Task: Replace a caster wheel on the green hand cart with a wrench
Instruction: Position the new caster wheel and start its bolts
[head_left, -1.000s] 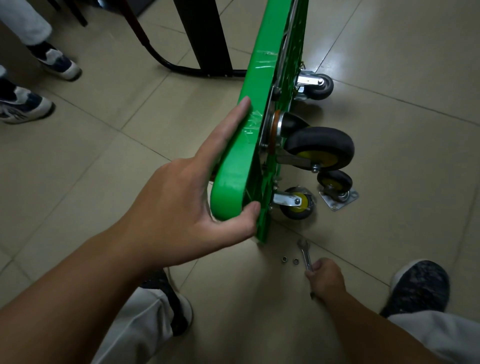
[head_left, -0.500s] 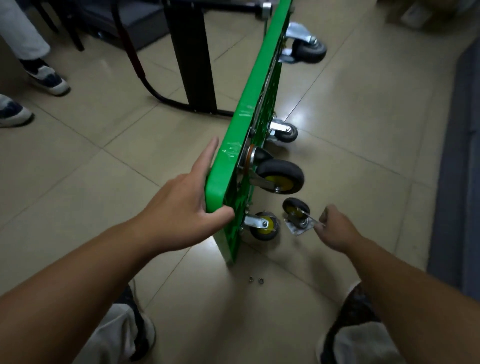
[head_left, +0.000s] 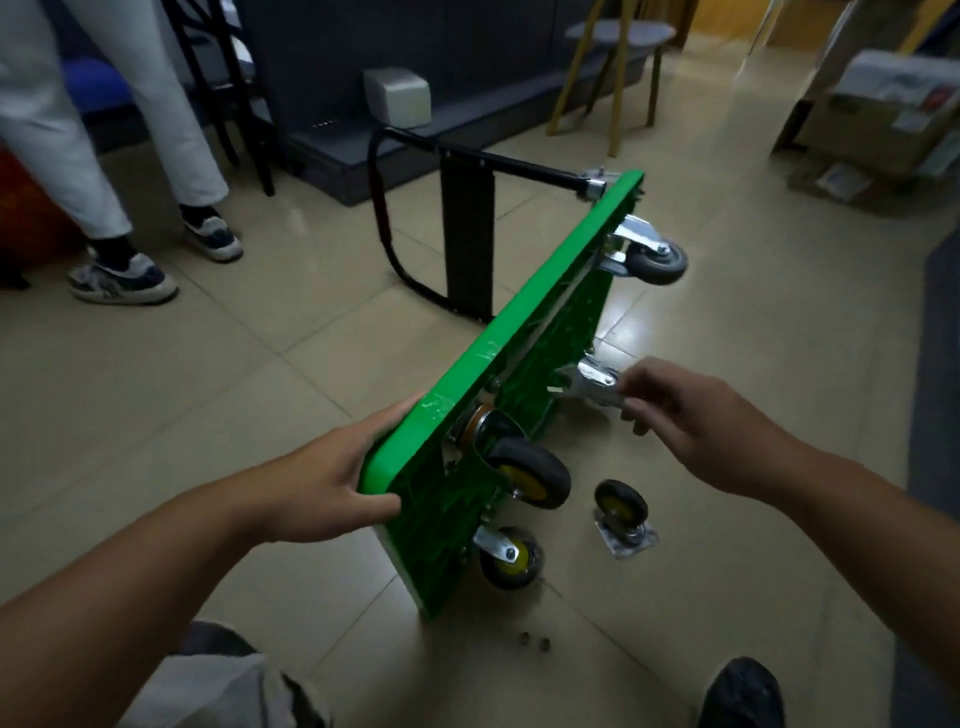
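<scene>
Green cart (head_left: 498, 358) in left hand (head_left: 332, 483), wrench (head_left: 576, 394) in right hand (head_left: 696, 421)

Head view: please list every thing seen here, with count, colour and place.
hand cart: 1, green, on edge on floor
handle: 1, black, cart's far end
mounted casters: 4, one grey, two yellow-hubbed, one half hidden; underside
loose caster: 1, black and yellow, floor right of cart
nuts: 2, grey, floor by near corner
wrench: 1, silver, at underside
bystander's shoes: 2, white and navy, left
left hand: 1, grips cart's near end
right hand: 1, holds wrench
</scene>
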